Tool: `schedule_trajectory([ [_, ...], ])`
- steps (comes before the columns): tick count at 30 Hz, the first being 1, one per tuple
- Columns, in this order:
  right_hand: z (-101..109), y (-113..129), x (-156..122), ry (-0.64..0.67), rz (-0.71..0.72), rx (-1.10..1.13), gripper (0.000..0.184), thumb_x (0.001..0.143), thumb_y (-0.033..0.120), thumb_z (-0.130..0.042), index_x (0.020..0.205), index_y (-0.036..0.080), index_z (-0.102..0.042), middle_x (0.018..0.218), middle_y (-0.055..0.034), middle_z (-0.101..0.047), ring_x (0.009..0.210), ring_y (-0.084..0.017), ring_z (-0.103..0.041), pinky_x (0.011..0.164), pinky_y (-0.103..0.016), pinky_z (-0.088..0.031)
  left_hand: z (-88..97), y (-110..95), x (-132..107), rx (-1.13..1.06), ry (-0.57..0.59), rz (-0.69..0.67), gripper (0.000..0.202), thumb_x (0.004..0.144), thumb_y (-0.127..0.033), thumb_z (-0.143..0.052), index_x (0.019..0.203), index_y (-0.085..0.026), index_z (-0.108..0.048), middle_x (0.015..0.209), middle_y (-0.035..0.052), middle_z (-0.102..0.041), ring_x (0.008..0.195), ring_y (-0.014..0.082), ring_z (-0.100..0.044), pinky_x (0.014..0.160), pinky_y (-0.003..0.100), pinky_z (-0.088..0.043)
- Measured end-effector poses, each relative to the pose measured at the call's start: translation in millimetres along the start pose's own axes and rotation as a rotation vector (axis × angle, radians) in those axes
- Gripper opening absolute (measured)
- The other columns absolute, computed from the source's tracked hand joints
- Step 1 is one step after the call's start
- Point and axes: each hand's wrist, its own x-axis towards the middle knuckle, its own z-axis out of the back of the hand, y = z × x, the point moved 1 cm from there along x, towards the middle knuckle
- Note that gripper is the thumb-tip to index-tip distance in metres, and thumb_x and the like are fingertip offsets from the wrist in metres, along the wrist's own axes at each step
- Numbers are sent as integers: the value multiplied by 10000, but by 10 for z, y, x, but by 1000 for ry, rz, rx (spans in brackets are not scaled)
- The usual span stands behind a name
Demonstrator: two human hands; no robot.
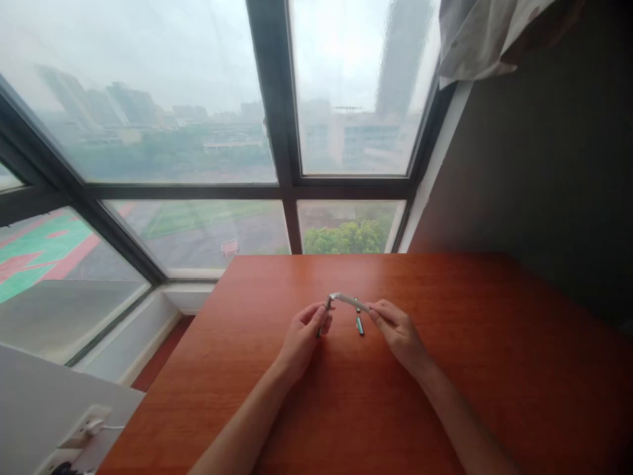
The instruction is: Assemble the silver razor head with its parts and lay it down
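Note:
Above the table, a razor with a silver-grey handle (352,301) spans the gap between my hands. My right hand (399,331) is closed around the handle's right end. At the other end, my left hand (302,335) pinches the dark razor head (320,328), partly covered by my fingers. Whether head and handle are locked together I cannot tell. A loose razor cartridge (360,326) with a pale green strip lies on the table between my hands. Just behind it lies a second cartridge (357,309), partly hidden by the handle.
The reddish-brown wooden table (277,284) reaches back to large windows with a dark frame (291,191). A grey wall (504,165) stands at the right, with a pale cloth (479,39) hanging above. A plug (93,425) sits in a wall socket at lower left.

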Motion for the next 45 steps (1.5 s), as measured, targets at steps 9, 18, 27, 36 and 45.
schedule_trajectory([
  [9, -22, -7, -3, 12, 9, 17, 313, 916, 394, -469, 968, 187, -698, 787, -31, -565, 748, -165, -541, 667, -249, -430, -18, -2, -6, 25, 23, 11, 337, 777, -452, -663, 904, -141, -676, 658, 2, -534, 591, 100, -439, 570, 235, -326],
  [18, 10, -31, -1, -40, 22, 11, 286, 918, 371, -481, 979, 187, -691, 841, -40, -603, 788, -173, -562, 689, -253, -434, -25, -7, -4, -2, 26, 7, 309, 785, -429, -664, 907, -144, -670, 683, 8, -540, 607, 98, -443, 577, 226, -325],
  [27, 2, -44, -4, -57, 43, -32, 243, 914, 344, -506, 948, 203, -701, 834, -42, -614, 781, -181, -580, 699, -270, -441, -37, -17, -15, -27, 33, 42, 340, 781, -463, -655, 892, -141, -660, 639, -9, -505, 563, 85, -418, 541, 222, -302],
  [36, 7, -41, -14, -96, 74, -19, 218, 914, 310, -515, 998, 208, -688, 883, -42, -626, 824, -180, -590, 726, -268, -446, -54, -1, -14, -11, 66, 57, 330, 792, -442, -650, 969, -165, -620, 680, -3, -543, 544, 77, -412, 519, 215, -293],
  [45, 28, -43, 1, -106, 63, -110, 224, 915, 308, -512, 985, 205, -699, 841, -38, -616, 778, -176, -583, 699, -266, -434, -76, -31, -34, -30, 75, 112, 326, 779, -452, -658, 933, -168, -617, 663, -20, -522, 500, 57, -395, 483, 202, -264],
])
